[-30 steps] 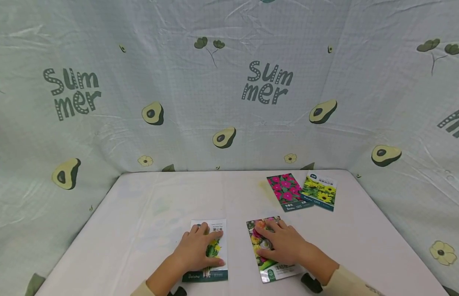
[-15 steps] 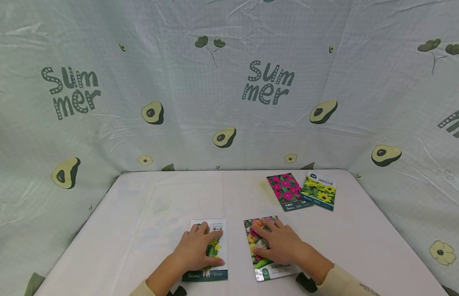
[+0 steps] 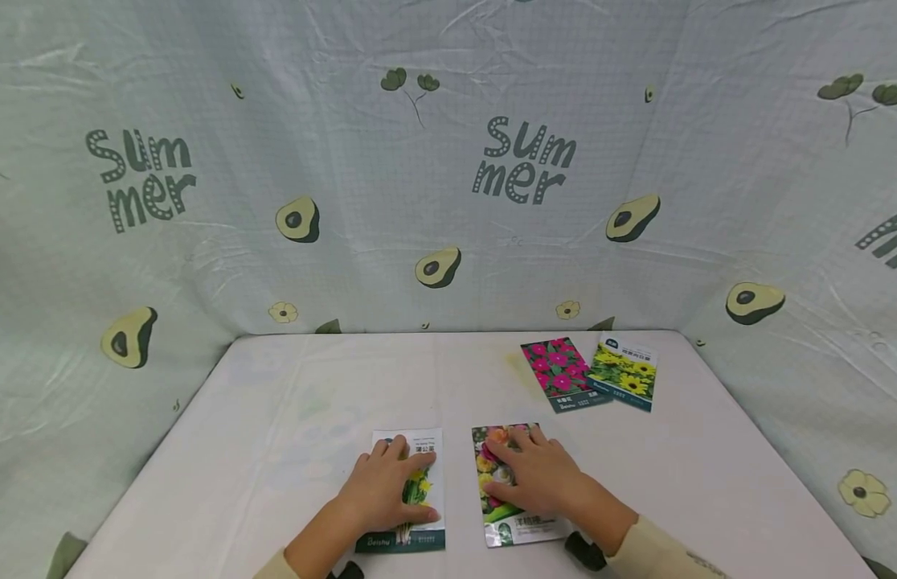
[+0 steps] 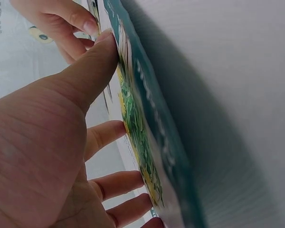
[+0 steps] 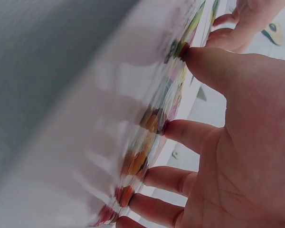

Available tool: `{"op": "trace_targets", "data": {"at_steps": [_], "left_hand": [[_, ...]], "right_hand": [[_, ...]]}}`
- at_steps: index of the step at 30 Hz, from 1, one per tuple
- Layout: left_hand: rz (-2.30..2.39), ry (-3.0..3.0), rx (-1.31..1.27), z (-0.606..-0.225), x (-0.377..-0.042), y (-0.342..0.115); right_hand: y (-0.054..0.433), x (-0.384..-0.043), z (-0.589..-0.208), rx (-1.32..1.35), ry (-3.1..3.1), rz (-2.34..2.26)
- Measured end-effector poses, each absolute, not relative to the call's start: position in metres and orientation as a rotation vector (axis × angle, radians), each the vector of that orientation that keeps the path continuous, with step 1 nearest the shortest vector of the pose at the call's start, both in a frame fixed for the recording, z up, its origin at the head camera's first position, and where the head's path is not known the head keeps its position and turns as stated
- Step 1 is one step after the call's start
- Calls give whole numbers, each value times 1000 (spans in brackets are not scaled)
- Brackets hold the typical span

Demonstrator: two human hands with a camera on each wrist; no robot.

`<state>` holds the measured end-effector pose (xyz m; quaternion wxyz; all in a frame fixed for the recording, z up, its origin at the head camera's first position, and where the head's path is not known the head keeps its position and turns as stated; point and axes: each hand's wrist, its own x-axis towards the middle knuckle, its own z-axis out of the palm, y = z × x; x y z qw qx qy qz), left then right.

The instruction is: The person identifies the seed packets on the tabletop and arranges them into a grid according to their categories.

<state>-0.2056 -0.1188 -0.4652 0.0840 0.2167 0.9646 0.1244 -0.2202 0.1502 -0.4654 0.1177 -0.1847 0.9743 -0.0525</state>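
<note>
My left hand (image 3: pixel 379 492) rests spread on a white seed packet (image 3: pixel 425 516) with a teal bottom band and yellow flowers. In the left wrist view its thumb and fingertips press on the face of that packet (image 4: pixel 135 111). To the right, my right hand (image 3: pixel 542 480) lies with fingers spread on a seed packet of mixed colourful blooms (image 3: pixel 502 512), with a white lower band. The right wrist view shows the fingertips touching the glossy face of this packet (image 5: pixel 147 137). The hands hide part of both packets, which lie side by side with a narrow gap.
At the back right lie a seed packet with pink flowers (image 3: pixel 559 371) and one with yellow flowers (image 3: pixel 624 371), the yellow one overlapping the pink. All are on a white table (image 3: pixel 289 418). A pale printed curtain (image 3: pixel 362 177) rises behind the table's far edge.
My right hand has slid the colourful packet left, closer to the white one, and turned it slightly straighter. The left hand and its packet have stayed in place.
</note>
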Motion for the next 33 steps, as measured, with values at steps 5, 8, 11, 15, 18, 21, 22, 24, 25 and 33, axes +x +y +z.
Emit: {"op": "trace_targets", "data": {"at_steps": [5,8,11,15,18,21,22,24,25,33], "left_hand": [[347,2888,643,-466,-206,-119],[344,2885,637,-466,-207,-120],[351,2883,644,-466,-207,-120],[356,2886,660,-467,-207,-121],[355,2888,663,-467,-206,-121],[355,2887,663,-467,-206,-121],[355,2887,663,-467,-206,-121],[355,2885,659,-467,-206,-120],[354,2884,657,-467,-206,-120],[335,2884,638,-466,-206,-118]], "right_hand": [[146,-221,-465,-533,2847,-146],[144,-221,-465,-524,2841,-149],[142,-221,-465,-519,2841,-144],[140,-220,-463,-505,2843,-141],[139,-218,-463,-492,2846,-143],[137,-217,-462,-489,2854,-135],[137,-217,-461,-489,2857,-131],[136,-216,-461,-486,2862,-125],[136,-216,-460,-485,2864,-120],[133,-215,-461,-489,2866,-137]]}}
